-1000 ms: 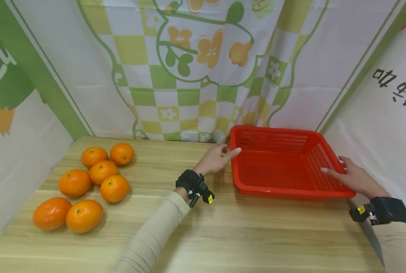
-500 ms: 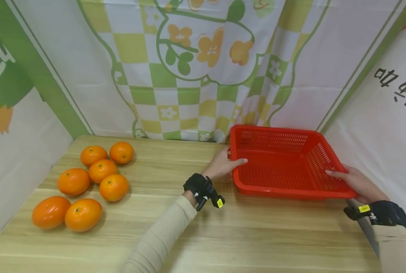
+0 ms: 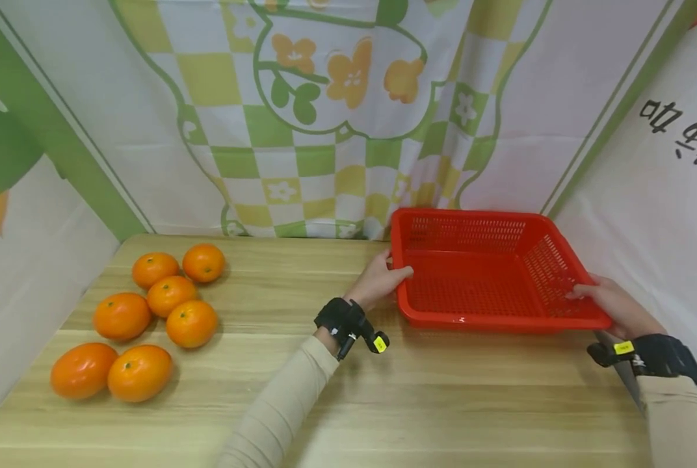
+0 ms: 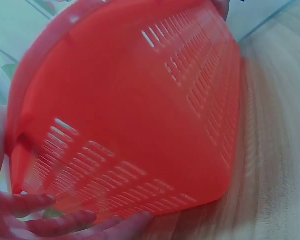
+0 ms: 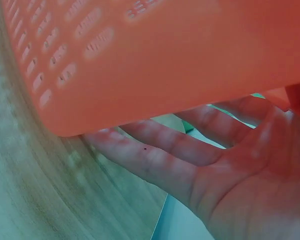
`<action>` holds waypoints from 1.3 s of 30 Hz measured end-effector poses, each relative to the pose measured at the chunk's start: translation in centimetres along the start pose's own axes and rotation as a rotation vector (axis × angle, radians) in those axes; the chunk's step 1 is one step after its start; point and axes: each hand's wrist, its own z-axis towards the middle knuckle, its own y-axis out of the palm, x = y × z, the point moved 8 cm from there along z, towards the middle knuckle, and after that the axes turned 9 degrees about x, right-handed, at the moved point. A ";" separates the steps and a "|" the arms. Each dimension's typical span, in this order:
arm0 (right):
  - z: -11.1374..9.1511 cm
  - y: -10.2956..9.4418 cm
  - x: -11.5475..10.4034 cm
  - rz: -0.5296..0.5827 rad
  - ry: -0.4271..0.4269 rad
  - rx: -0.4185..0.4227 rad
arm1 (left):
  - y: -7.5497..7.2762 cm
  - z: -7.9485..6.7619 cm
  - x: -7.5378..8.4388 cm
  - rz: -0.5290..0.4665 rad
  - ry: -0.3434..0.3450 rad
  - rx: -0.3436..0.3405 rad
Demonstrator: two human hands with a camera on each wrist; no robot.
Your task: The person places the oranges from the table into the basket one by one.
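Observation:
A red plastic basket (image 3: 471,279) with slotted walls stands at the back right of the wooden table, with nothing in it. My left hand (image 3: 379,281) grips its left rim, thumb over the inside edge. In the left wrist view, the left fingers (image 4: 65,223) lie along the outside of the slotted wall. My right hand (image 3: 620,304) holds the right rim, its thumb hooked inside. From the right wrist view, the right fingers (image 5: 160,150) reach under the outer side of the basket (image 5: 200,60).
Several orange citrus fruits (image 3: 170,296) lie grouped on the left of the wooden table (image 3: 348,396). A checked, flower-printed curtain (image 3: 337,156) hangs right behind the table, and white printed cloth walls (image 3: 647,214) stand at both sides.
My left hand has moved right and closed round the left rim. The right hand's grip has settled lower on the right rim. The head view has shifted slightly.

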 end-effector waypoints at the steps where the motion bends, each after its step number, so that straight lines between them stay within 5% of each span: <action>1: 0.0 0.0 0.0 -0.004 0.000 0.002 | 0.0 -0.1 0.0 -0.004 -0.002 0.002; 21: -0.2 0.5 0.0 -0.148 -0.007 0.069 | -0.7 -0.5 0.1 -0.004 0.016 0.007; 39: -0.6 1.8 -0.3 -0.159 -0.030 0.059 | -1.7 -0.9 -0.2 -0.007 0.012 0.010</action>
